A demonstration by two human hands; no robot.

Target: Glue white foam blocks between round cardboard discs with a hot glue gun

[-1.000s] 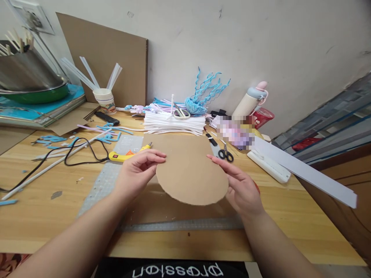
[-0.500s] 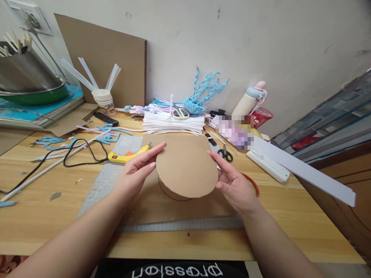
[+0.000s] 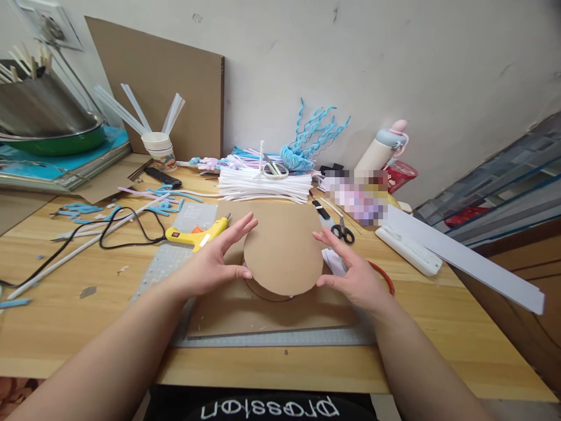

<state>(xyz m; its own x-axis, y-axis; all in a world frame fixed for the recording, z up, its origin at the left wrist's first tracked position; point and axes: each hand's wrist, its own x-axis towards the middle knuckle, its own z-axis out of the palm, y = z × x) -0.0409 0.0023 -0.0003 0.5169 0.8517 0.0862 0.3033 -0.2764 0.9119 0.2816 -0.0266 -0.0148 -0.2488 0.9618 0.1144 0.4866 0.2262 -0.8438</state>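
Observation:
A round brown cardboard disc (image 3: 283, 251) lies low over a larger cardboard sheet (image 3: 236, 310) on the wooden table. A drawn or cut circle line shows just below the disc's near edge. My left hand (image 3: 217, 260) holds the disc's left edge between thumb and stretched fingers. On the disc's right edge, my right hand (image 3: 350, 269) grips with thumb and fingers. Both forearms reach in from the bottom of the view.
A yellow glue gun (image 3: 197, 235) with a black cord lies left of the disc. Black scissors (image 3: 342, 231) and a white strip bundle (image 3: 263, 186) lie behind. A metal ruler (image 3: 280, 338) runs along the sheet's near edge. Paper cups (image 3: 160, 149), a bottle (image 3: 381, 149) and a long white board (image 3: 464, 257) stand around.
The disc has come down from a raised, tilted hold to lie nearly flat over the cardboard sheet. Both hands moved lower and closer along its edges.

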